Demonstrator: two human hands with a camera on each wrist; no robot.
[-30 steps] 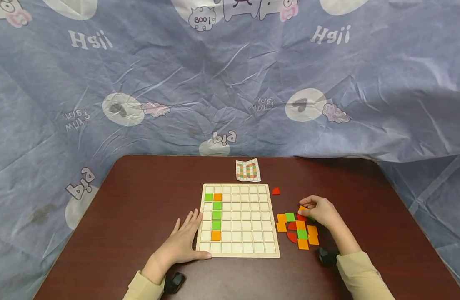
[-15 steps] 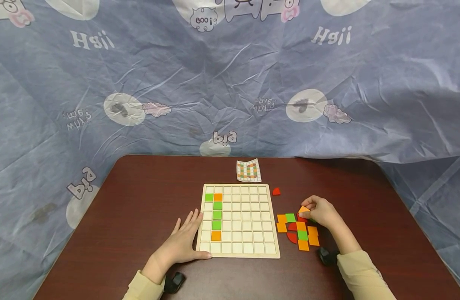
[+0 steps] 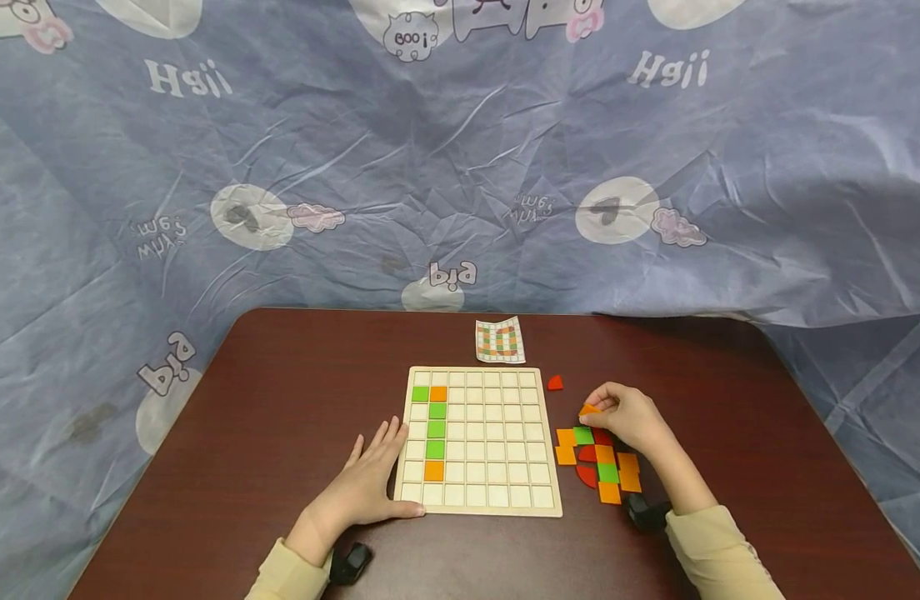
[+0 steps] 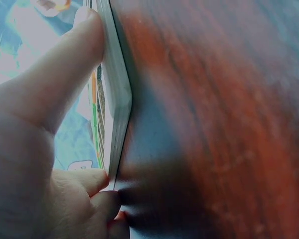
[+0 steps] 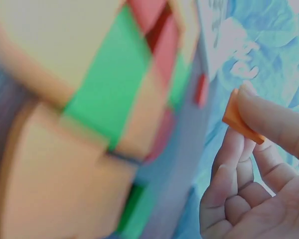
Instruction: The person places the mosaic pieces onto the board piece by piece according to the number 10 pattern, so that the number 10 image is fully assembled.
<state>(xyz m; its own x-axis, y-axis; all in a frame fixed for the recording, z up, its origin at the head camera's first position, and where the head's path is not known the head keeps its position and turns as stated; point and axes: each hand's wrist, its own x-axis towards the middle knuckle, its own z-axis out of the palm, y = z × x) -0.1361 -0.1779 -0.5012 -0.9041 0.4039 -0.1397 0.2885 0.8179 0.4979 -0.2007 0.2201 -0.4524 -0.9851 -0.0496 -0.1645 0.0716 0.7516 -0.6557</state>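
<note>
Furthest back hangs a blue-grey printed cloth (image 3: 430, 167); below it, the dark red-brown table (image 3: 317, 358). On that lies the pale gridded board (image 3: 501, 451), flat, w/ green & orange seated tiles (image 3: 437, 429) in its two leftmost cols; most cells are bare. L hand (image 3: 366, 487) is spread wide, fingers along the board's L edge, thumb at the nr edge by the corner. A shove or lift from it could prob. slide or tip the board & shift those tiles.

R hand (image 3: 631, 415) pinches one orange tile (image 5: 239, 122) btwn thumb & fingers, nr the far end of the loose pcs (image 3: 608, 473), R of the board. Risk there: it's a thin pc, so a slack pinch could drop or flip it, & a low hand might scatter the pile. Beyond the board is a small printed card (image 3: 500, 341).

Held tile looks plain orange, flat, slim, tilted; the wrist view blurs the pile, so can't tell if pcs overlap. Smallest: a red rounded pc (image 3: 555, 383), alone just R of the board's far corner.
</note>
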